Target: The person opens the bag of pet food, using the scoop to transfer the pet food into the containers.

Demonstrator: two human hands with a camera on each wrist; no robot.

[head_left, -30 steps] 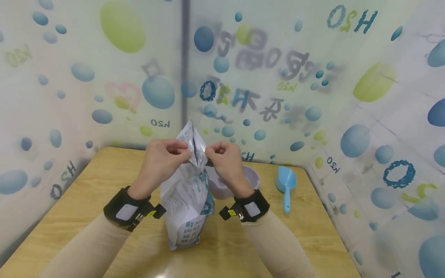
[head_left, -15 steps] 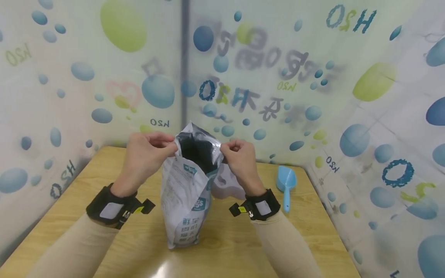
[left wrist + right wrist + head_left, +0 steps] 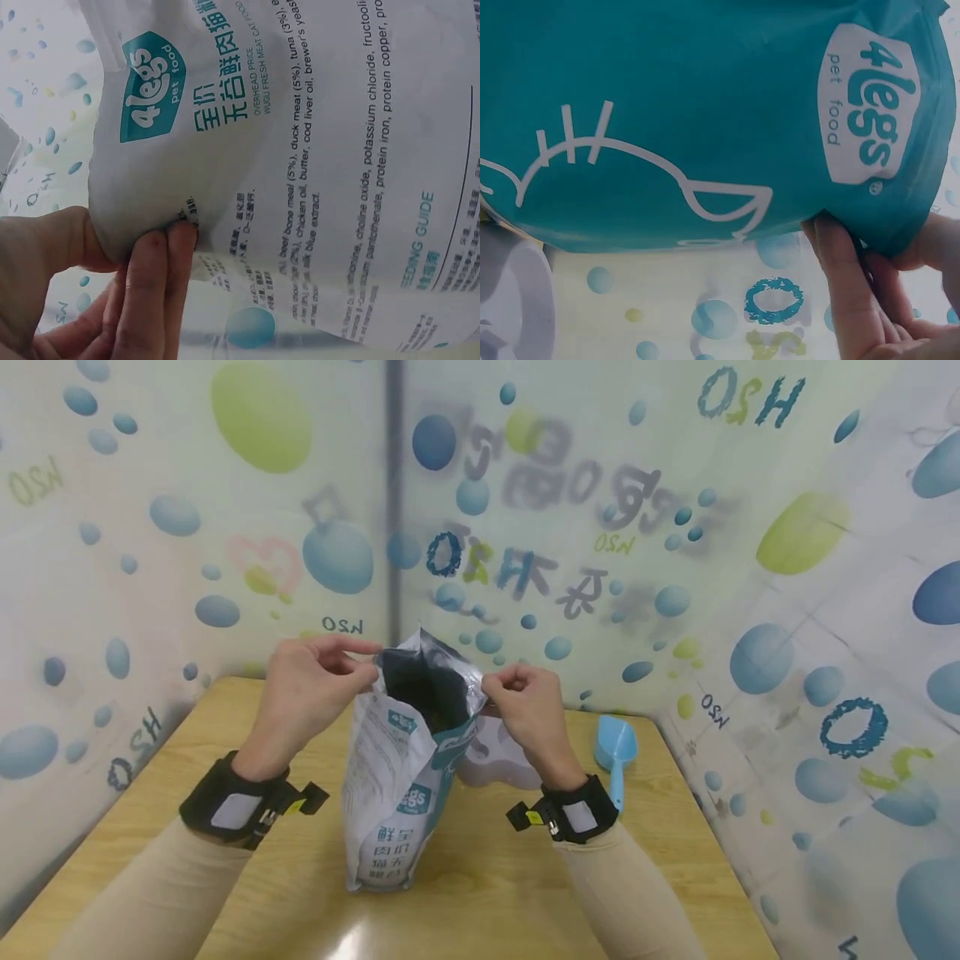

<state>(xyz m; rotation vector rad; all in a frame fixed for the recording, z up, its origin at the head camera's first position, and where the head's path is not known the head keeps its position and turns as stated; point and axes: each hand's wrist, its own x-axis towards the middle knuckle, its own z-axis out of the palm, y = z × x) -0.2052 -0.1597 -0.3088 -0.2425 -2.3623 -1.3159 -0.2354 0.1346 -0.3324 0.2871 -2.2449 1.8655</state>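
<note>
A white and teal cat food bag [image 3: 390,777] stands upright on the wooden table, its mouth spread wide with the silver lining and dark inside showing. At the left edge of the mouth, my left hand [image 3: 311,693] pinches the rim between thumb and fingers. My right hand [image 3: 528,706] pinches the opposite edge of the rim. In the left wrist view, thumb and fingers of the left hand [image 3: 142,277] grip the white printed side of the bag [image 3: 247,165]. The right wrist view has the right hand [image 3: 885,292] at the top of the teal side of the bag [image 3: 667,90].
Behind the bag, partly hidden by it and the right hand, sits a pale purple bowl [image 3: 498,760]. A light blue scoop [image 3: 617,747] lies at the right rear of the wooden table [image 3: 240,868]. Patterned walls rise behind and on both sides.
Both hands have moved apart, pulling the nearly flat mouth of the bag wide. Over the last half second the bag's base has shifted slightly left and its teal side has turned more into view.
</note>
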